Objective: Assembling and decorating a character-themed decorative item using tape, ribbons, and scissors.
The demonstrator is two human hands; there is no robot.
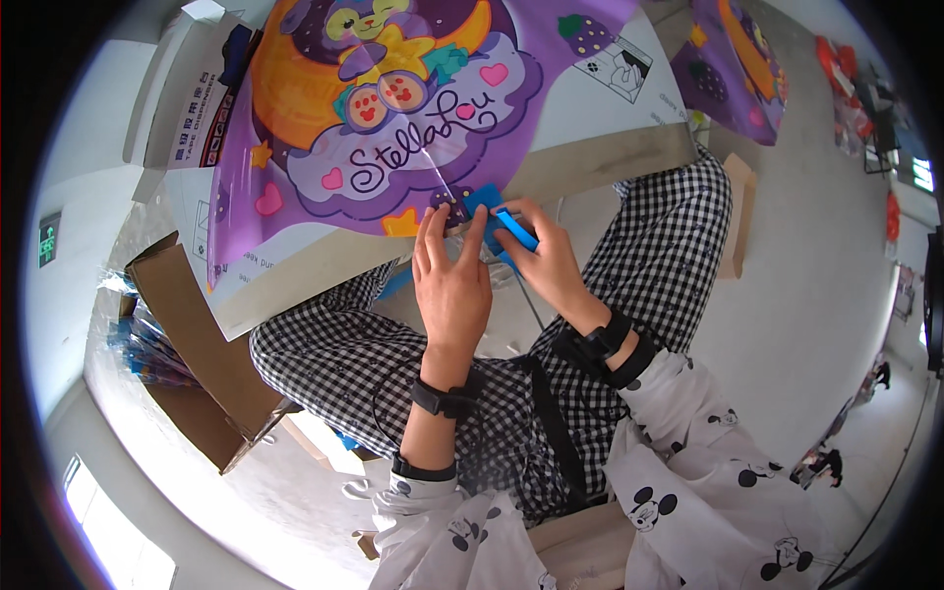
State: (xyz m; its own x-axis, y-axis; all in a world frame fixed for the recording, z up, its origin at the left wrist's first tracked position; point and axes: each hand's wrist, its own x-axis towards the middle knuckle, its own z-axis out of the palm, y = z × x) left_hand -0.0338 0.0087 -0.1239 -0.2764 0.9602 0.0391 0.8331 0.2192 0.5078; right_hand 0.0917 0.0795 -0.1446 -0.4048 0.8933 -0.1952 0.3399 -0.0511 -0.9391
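Observation:
A shiny purple printed sheet (393, 138), perhaps a foil balloon, lies over the table with its lower edge toward me. On it are a moon, a cloud, hearts and stars. My left hand (452, 285) rests at that edge, fingers stretched out over the purple film. Close beside it, my right hand (546, 258) is closed around a narrow blue plastic piece (517, 229), whose exact kind I cannot make out. A flat blue part (482, 200) shows just beyond the fingertips, against the sheet. The fingers partly cover where the blue parts meet the edge.
The table (610, 162) stands over my checkered knees. At its far left is a white carton (182, 108). An open cardboard box (202, 364) with shiny packets sits at the lower left. Another purple printed sheet (733, 74) hangs past the right table edge.

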